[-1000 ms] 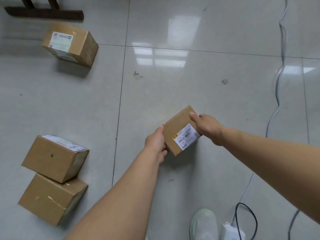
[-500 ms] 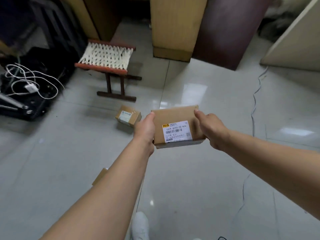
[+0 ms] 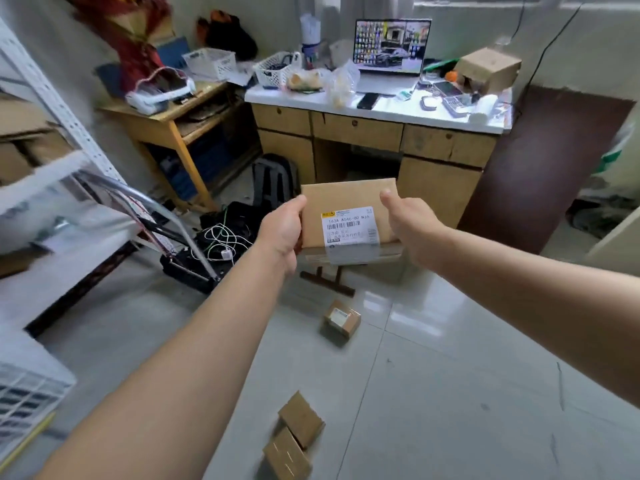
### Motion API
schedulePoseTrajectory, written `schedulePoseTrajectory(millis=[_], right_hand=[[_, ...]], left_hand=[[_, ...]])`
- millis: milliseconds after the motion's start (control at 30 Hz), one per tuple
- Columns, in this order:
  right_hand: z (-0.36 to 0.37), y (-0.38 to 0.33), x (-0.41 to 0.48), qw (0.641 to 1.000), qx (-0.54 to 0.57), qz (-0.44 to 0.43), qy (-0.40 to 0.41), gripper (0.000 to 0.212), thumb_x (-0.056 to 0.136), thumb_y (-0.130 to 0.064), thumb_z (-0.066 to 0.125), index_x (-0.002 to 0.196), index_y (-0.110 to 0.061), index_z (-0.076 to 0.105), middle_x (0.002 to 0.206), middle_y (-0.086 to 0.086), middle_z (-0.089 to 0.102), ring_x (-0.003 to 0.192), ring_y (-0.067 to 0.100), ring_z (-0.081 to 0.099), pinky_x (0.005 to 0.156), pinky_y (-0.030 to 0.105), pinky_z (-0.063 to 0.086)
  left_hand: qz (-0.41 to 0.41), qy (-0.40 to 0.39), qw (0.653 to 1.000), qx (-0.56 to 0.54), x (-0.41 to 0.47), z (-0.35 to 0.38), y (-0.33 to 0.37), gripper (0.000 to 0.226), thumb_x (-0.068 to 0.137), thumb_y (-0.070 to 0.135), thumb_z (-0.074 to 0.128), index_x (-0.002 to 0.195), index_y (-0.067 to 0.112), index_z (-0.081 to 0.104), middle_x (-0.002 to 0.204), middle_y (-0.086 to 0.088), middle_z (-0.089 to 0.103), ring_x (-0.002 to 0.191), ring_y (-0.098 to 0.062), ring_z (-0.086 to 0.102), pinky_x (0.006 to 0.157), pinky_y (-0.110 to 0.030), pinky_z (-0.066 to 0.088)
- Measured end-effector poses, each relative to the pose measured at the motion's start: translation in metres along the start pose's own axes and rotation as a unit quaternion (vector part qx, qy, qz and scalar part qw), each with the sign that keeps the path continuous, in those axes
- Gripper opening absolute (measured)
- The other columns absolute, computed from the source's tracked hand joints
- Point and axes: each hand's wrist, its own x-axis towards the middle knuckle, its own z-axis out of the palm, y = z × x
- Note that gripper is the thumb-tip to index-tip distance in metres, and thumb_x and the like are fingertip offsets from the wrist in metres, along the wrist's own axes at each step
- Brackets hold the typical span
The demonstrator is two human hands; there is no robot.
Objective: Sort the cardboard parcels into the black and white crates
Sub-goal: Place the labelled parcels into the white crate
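Far left, low: a white gridded thing sits at the frame edge. It may be the white crate, but it is too blurred and cropped to call. No black crate is plainly in view.

Left hand: clamped on the left short edge of the parcel. The thumb lies on the front face and the fingers go round the back, hidden.

Parcel: held up in the air between the two hands, well clear of the floor, in front of the desk. Its long axis runs left to right, roughly level. The broad face is turned toward the person, with the white label low on that face and wrapping over the bottom edge.

Floor below: a pair of parcels lie touching each other near the bottom of frame. One small parcel lies farther out, apart from them. All three are unsorted.

Right hand: grips the right short edge. The thumb stands up against the front face near the top corner, and the fingers are hidden behind.

Judgement: the parcel is centred between the hands, so neither hand is nearer. What matters next is which way the target crate lies. If the white thing is a crate, it lies down and to the left, on the left hand's side. The parcel would then go short edge first, left hand leading. Otherwise I cannot tell the direction.
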Motion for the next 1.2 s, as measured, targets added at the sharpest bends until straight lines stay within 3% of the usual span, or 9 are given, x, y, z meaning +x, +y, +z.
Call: schedulePoseTrajectory(millis=[267, 367, 467, 633, 700, 767, 900, 1067, 1200], right_hand=[[0.089, -0.101, -0.058, 0.987, 0.028, -0.069, -0.142, 0.051, 0.093, -0.048, 0.042, 0.121, -0.007, 0.052, 0.113, 0.013, 0.063, 0.102, 0.030, 0.061, 0.095, 0.045, 0.047], [0.129, -0.123, -0.086, 0.972, 0.006, -0.119, -0.201, 0.047, 0.093, -0.047, 0.042, 0.110, -0.006, 0.058, 0.114, 0.019, 0.060, 0.106, 0.034, 0.058, 0.082, 0.031, 0.044], [0.169, -0.135, -0.120, 0.950, -0.010, -0.153, -0.273, 0.046, 0.092, -0.045, 0.041, 0.106, -0.005, 0.060, 0.115, 0.018, 0.062, 0.107, 0.032, 0.059, 0.082, 0.038, 0.047], [0.236, -0.151, -0.184, 0.907, -0.020, -0.171, -0.384, 0.040, 0.091, -0.045, 0.042, 0.091, -0.009, 0.060, 0.097, 0.017, 0.066, 0.086, 0.025, 0.061, 0.071, 0.032, 0.041], [0.264, -0.157, -0.215, 0.890, -0.027, -0.185, -0.416, 0.037, 0.093, -0.044, 0.042, 0.078, -0.014, 0.055, 0.088, 0.014, 0.063, 0.080, 0.024, 0.059, 0.074, 0.033, 0.046], [0.295, -0.160, -0.243, 0.875, -0.035, -0.192, -0.443, 0.035, 0.095, -0.043, 0.042, 0.082, -0.012, 0.052, 0.098, 0.015, 0.064, 0.091, 0.028, 0.061, 0.087, 0.042, 0.049], [0.358, -0.163, -0.300, 0.854, -0.059, -0.227, -0.465, 0.039, 0.095, -0.045, 0.039, 0.102, -0.010, 0.055, 0.085, 0.006, 0.056, 0.072, 0.018, 0.049, 0.064, 0.030, 0.039], [0.449, -0.166, -0.367, 0.842, -0.048, -0.200, -0.499, 0.044, 0.094, -0.049, 0.040, 0.103, -0.010, 0.058, 0.114, 0.021, 0.060, 0.104, 0.032, 0.059, 0.094, 0.047, 0.047], [0.523, -0.173, -0.411, 0.850, -0.013, -0.153, -0.504, 0.061, 0.087, -0.061, 0.040, 0.120, -0.010, 0.051, 0.104, 0.008, 0.059, 0.088, 0.022, 0.056, 0.068, 0.034, 0.045]], left_hand=[[0.063, 0.143, 0.986, -0.062, -0.052, -0.113, 0.077, 0.021, 0.094, 0.034, 0.054, 0.081, 0.021, 0.063, 0.054, 0.012, 0.067, 0.055, -0.008, 0.065, 0.048, -0.020, 0.048], [0.080, 0.213, 0.970, -0.090, -0.081, -0.157, 0.085, 0.019, 0.094, 0.033, 0.055, 0.089, 0.017, 0.064, 0.069, 0.007, 0.070, 0.062, -0.010, 0.065, 0.052, -0.023, 0.050], [0.090, 0.277, 0.950, -0.115, -0.112, -0.200, 0.087, 0.018, 0.094, 0.033, 0.055, 0.092, 0.017, 0.064, 0.080, 0.003, 0.067, 0.073, -0.016, 0.064, 0.067, -0.030, 0.054], [0.112, 0.371, 0.911, -0.143, -0.171, -0.272, 0.086, 0.022, 0.094, 0.033, 0.054, 0.104, 0.016, 0.065, 0.079, 0.003, 0.067, 0.065, -0.011, 0.063, 0.045, -0.017, 0.048], [0.120, 0.406, 0.894, -0.148, -0.194, -0.304, 0.085, 0.023, 0.094, 0.034, 0.054, 0.103, 0.016, 0.065, 0.083, 0.002, 0.069, 0.069, -0.012, 0.064, 0.050, -0.020, 0.049], [0.120, 0.444, 0.874, -0.155, -0.215, -0.338, 0.084, 0.021, 0.093, 0.036, 0.055, 0.096, 0.018, 0.065, 0.082, 0.004, 0.070, 0.072, -0.013, 0.065, 0.057, -0.024, 0.050], [0.127, 0.494, 0.841, -0.183, -0.248, -0.411, 0.077, 0.021, 0.091, 0.037, 0.058, 0.101, 0.020, 0.064, 0.082, 0.003, 0.070, 0.075, -0.015, 0.066, 0.063, -0.029, 0.052], [0.118, 0.511, 0.826, -0.204, -0.274, -0.509, 0.070, 0.026, 0.092, 0.041, 0.056, 0.106, 0.020, 0.064, 0.086, 0.001, 0.071, 0.075, -0.015, 0.066, 0.059, -0.027, 0.050], [0.095, 0.512, 0.816, -0.253, -0.293, -0.589, 0.071, 0.029, 0.088, 0.051, 0.058, 0.094, 0.023, 0.064, 0.066, 0.001, 0.073, 0.063, -0.019, 0.068, 0.045, -0.027, 0.051]])
